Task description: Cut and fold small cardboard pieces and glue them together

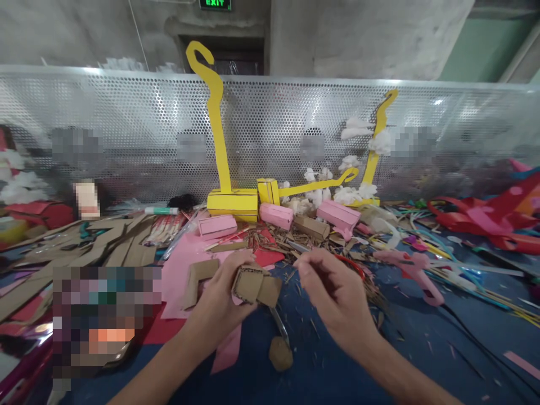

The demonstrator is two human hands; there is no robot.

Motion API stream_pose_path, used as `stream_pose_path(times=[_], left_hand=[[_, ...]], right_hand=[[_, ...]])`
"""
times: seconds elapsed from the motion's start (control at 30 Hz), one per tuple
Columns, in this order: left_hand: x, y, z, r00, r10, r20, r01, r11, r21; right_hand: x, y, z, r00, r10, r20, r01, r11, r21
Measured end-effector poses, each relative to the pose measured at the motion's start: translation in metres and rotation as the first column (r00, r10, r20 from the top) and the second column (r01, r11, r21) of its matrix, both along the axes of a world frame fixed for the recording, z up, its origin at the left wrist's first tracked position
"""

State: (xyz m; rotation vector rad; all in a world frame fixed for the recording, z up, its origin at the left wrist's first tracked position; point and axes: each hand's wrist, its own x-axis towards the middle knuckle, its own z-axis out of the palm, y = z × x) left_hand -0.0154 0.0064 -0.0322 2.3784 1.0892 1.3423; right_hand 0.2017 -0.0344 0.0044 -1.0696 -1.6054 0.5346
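Observation:
Near the middle, my left hand [223,298] is closed round a small brown cardboard box [251,284], with a flap sticking out on its right. My right hand [333,292] is raised just right of it, apart from the box. Its fingers are curled in with the thumb against them; whatever they hold, if anything, is hidden. Behind that hand lie a metal blade [298,246] and a red handle [353,264], perhaps of one pair of scissors. A six-sided cardboard piece [280,353] lies below the box. A bent cardboard strip [198,278] is left of my left hand.
Pink paper-covered boxes [217,226] and a yellow box with a tall hook [232,202] stand behind. A pink glue gun [415,273] with a black cord lies right. Cardboard strips [135,242] pile up left. A perforated metal screen [270,135] closes off the back.

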Motion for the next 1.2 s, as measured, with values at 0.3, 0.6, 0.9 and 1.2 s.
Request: stream_pose_path(times=[0.3, 0.6, 0.9, 1.2], left_hand=[[-0.007, 0.003, -0.009, 0.979, -0.080, -0.188, 0.084, 0.996, 0.014], [-0.009, 0.007, -0.007, 0.964, -0.028, -0.263, 0.065, 0.989, 0.133], [-0.009, 0.006, -0.004, 0.943, 0.201, -0.264, -0.189, 0.980, 0.069], [-0.002, 0.001, 0.005, 0.984, 0.045, 0.173, -0.029, 0.995, -0.097]], right_hand=[[0.009, 0.009, 0.009, 0.925, 0.138, 0.354, -0.193, 0.973, 0.125], [0.007, 0.013, 0.002, 0.927, 0.084, 0.365, -0.151, 0.976, 0.157], [0.030, 0.029, 0.009, 0.955, -0.112, 0.275, 0.048, 0.972, 0.230], [0.046, 0.047, -0.001, 0.925, -0.227, 0.305, 0.148, 0.954, 0.261]])
